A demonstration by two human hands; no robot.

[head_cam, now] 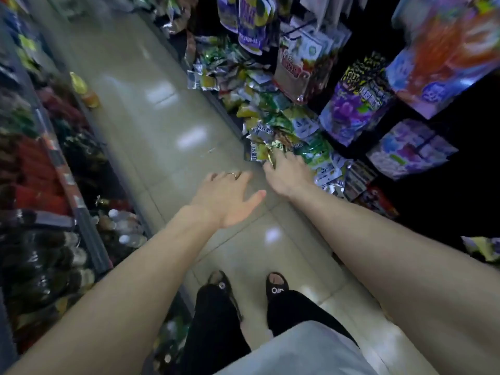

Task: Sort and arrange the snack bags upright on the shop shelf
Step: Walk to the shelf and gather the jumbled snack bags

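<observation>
Hands: two, both bare; right hand [288, 174] reaching into jumbled snack bags [273, 125] on low right shelf, fingers pinching corner of green-and-yellow foil bag [266, 152]; left hand [230, 197] hanging over tiled floor [151, 125], fingers spread and relaxed, holding nothing, one ring [234, 174] visible; bags too many and too blurred to count, crumpled, silver-edged, lying tilted and overlapping; larger purple packets [351, 106] hanging above, farther right.

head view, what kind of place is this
Most likely a small shop aisle: snack bags crowd a low shelf on the right, bigger bags hang above, more goods line the left, with a tiled floor between.
</observation>
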